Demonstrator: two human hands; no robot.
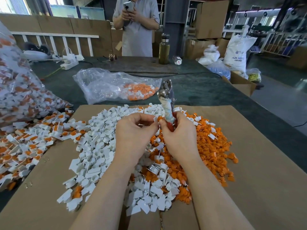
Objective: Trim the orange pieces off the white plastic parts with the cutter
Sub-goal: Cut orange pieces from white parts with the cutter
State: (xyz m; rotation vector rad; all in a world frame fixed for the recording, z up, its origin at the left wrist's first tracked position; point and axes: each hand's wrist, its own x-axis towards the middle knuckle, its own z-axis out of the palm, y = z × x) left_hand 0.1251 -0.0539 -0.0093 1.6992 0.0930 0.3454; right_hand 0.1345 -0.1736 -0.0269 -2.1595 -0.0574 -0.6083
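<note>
Bare forearms reach in from the near edge over flat cardboard sheet laid on the worktop, which has a dark green cover. Under and left of the hands: heap of white plastic parts. Under and right of them: heap of orange pieces. Left hand, fingers curled, pinches a small white part with orange piece at its fingertips. Right hand grips the cutter by its red, cloth-wrapped handles, metal head pointing up and away; it stands just beside the pinched part. Far left of the hands: untrimmed white-and-orange parts spilling from a large clear bag. Beyond the hands: a smaller clear bag holding orange bits. Farther: power strip, bottle, a standing person holding a phone. Far right, off the worktop: cardboard boxes and a white sack printed "ABS RESIN".
</note>
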